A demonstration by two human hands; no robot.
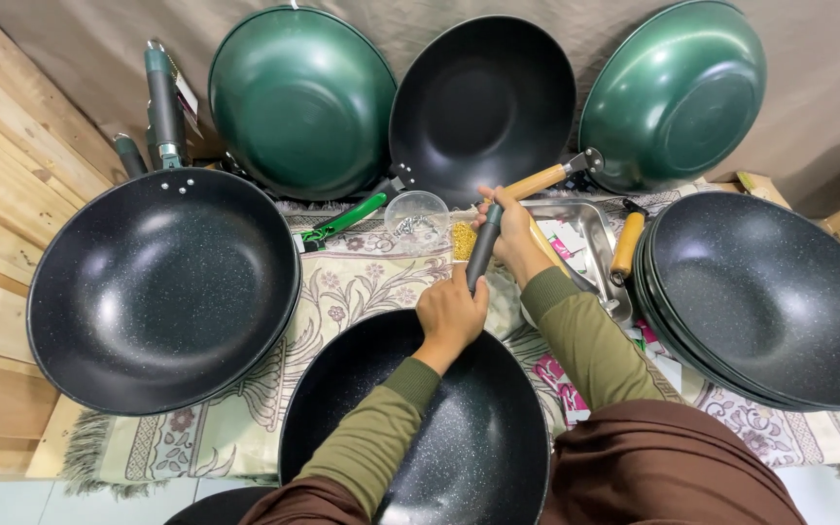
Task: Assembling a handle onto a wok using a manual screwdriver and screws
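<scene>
On a fringed floral mat [342, 292] over pale floor tiles [12, 501], both hands work a black speckled wok [439, 447]: left hand [451, 316] fingers curled around its dark handle [481, 255], right hand [509, 231] pinching the upper end. Fingertips hidden; wok's near rim cut off.

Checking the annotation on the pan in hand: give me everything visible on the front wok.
The front wok is round and deep, with a black speckled non-stick-looking lining. It sits upright nearest the person, on the patterned cloth. Its dark handle points away; the left hand grips its base and the right hand holds it further up. Both forearms cross above the bowl.
</scene>
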